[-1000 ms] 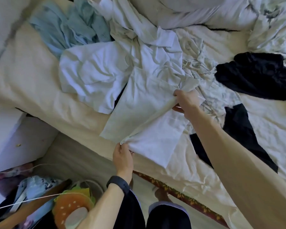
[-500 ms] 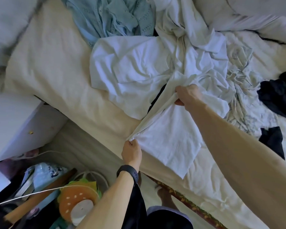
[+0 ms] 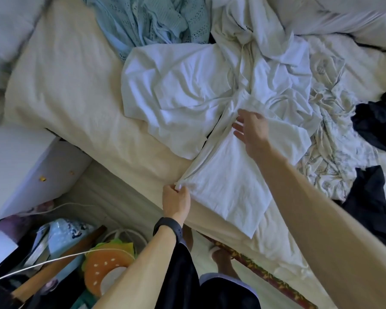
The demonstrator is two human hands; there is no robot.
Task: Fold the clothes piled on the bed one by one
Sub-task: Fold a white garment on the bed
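A white garment point(image 3: 230, 181) lies folded lengthwise at the near edge of the bed point(image 3: 71, 90). My left hand point(image 3: 176, 198) pinches its lower left corner at the mattress edge. Above the garment's upper part, my right hand point(image 3: 252, 130) hovers with fingers spread and holds nothing. More white clothes point(image 3: 178, 85) lie crumpled behind it. A light blue knit piece point(image 3: 152, 21) is at the back. Dark clothes point(image 3: 374, 126) lie on the right.
A patterned white cloth point(image 3: 334, 152) lies bunched on the right. A white cabinet point(image 3: 20, 161) stands left of the bed. The floor below holds clutter: a burger-shaped cushion point(image 3: 105, 266), a white cable point(image 3: 42, 262), bags. My feet point(image 3: 223, 257) are by the bed's edge.
My right hand has let go of the white garment's upper edge and opened above it. The garment now lies flatter on the bed. My left hand keeps its pinch.
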